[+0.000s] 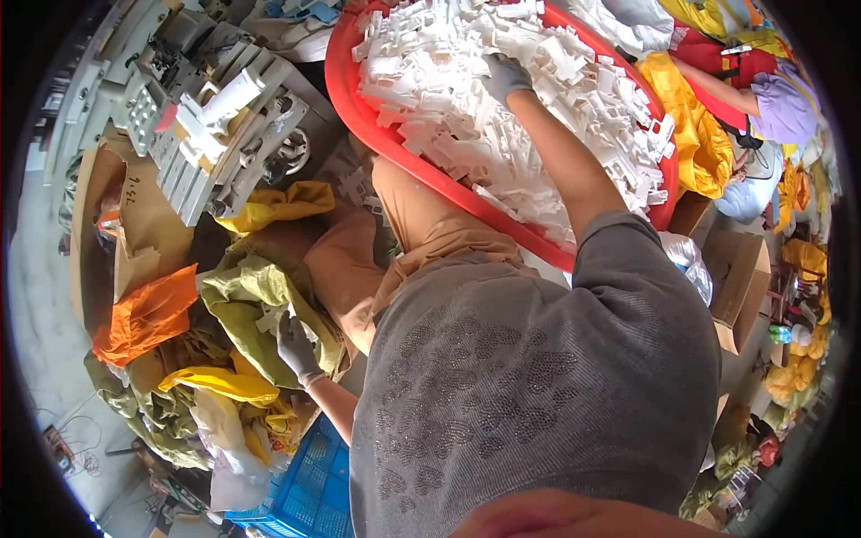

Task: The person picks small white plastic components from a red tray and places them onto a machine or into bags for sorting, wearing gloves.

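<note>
My right hand (509, 77), in a grey glove, reaches over a heap of white plastic parts (448, 108) in a big red tub (395, 148). Its fingers are apart and touch the top of the heap. My left hand (296, 350), gloved the same way, is low on the left at the mouth of an olive-green sack (238, 309). A white plastic part (269, 320) shows at its fingers, which look closed on it; the fingertips are partly hard to make out.
A grey machine (224, 117) with a white part on its bed stands at upper left. Near it are a cardboard box (148, 215), an orange sack (148, 318), yellow bags (224, 384) and a blue crate (309, 484). At right, another person (780, 103) sits beside a yellow sack (686, 125).
</note>
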The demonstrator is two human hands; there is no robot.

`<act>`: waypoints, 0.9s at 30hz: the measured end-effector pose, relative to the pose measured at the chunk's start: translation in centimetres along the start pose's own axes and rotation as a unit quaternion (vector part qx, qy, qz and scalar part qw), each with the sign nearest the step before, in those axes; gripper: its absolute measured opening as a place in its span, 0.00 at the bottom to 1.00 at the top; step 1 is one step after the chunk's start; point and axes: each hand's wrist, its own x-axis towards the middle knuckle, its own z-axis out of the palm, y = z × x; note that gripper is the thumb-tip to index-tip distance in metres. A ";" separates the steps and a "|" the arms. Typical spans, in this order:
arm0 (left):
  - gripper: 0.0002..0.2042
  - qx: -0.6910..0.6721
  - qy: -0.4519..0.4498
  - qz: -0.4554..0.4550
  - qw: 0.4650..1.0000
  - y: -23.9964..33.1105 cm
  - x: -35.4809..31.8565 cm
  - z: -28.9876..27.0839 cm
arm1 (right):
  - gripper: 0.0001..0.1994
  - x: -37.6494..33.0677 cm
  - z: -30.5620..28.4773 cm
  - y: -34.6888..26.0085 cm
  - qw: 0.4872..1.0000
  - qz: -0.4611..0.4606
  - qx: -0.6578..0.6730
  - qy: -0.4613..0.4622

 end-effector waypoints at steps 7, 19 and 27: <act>0.13 0.076 -0.037 0.045 0.995 -1.3 -0.4 0.8 | 0.31 3.4 3.6 1.4 0.991 0.113 0.045 -0.056; 0.13 0.099 -0.031 0.116 0.988 -0.4 0.0 0.9 | 0.11 -7.9 -6.0 -5.8 0.929 -0.327 -0.165 0.061; 0.14 0.091 -0.024 0.130 0.987 3.1 1.1 1.3 | 0.25 -12.2 -2.3 -2.6 0.933 -0.306 -0.034 -0.186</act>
